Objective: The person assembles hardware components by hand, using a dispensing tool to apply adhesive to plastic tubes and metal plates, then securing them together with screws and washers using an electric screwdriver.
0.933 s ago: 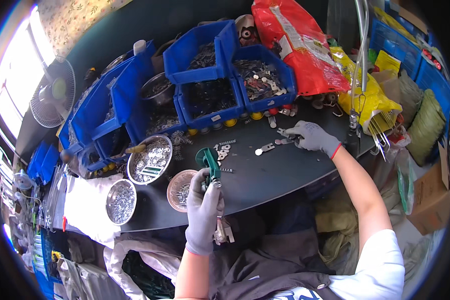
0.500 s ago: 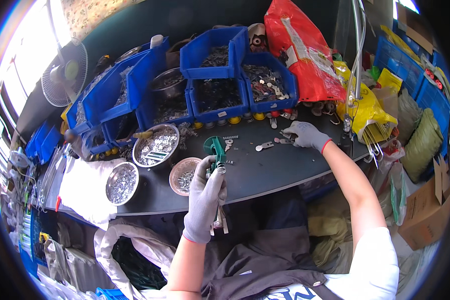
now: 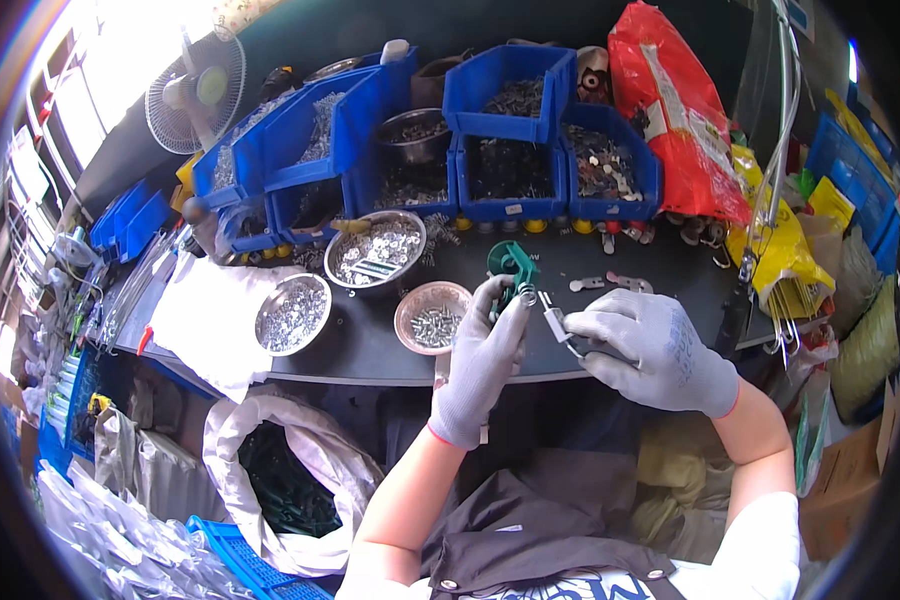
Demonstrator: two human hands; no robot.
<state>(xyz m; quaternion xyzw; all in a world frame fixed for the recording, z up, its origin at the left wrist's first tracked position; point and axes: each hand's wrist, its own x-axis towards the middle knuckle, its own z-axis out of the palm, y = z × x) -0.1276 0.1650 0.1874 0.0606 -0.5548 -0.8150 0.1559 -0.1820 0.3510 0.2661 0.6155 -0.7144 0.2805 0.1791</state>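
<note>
My left hand (image 3: 478, 368), in a grey work glove, is closed around a green plastic part (image 3: 515, 262) with a ring-shaped top. A small shiny metal coil (image 3: 527, 294) sits at the thumb tip. My gloved right hand (image 3: 660, 350) pinches a small silvery metal piece (image 3: 554, 320), slim and fork-ended, just right of the green part and apart from it. Beyond the right hand lie flat metal tabs (image 3: 594, 283) on the dark table (image 3: 450, 374). Left of my left hand stands a pinkish bowl (image 3: 402, 338) of small metal pins.
Two steel bowls (image 3: 292, 279) of small hardware stand to the left, near a white cloth (image 3: 205, 325). Several blue bins (image 3: 511, 210) line the back. A red bag (image 3: 675, 110) and a yellow bag (image 3: 785, 262) stand at the right. Below the table's front edge is an open white sack (image 3: 232, 455).
My right hand has come from the tabs at the right toward the left hand, now holding a silvery metal piece. The left hand keeps the green part. The whole view has shifted.
</note>
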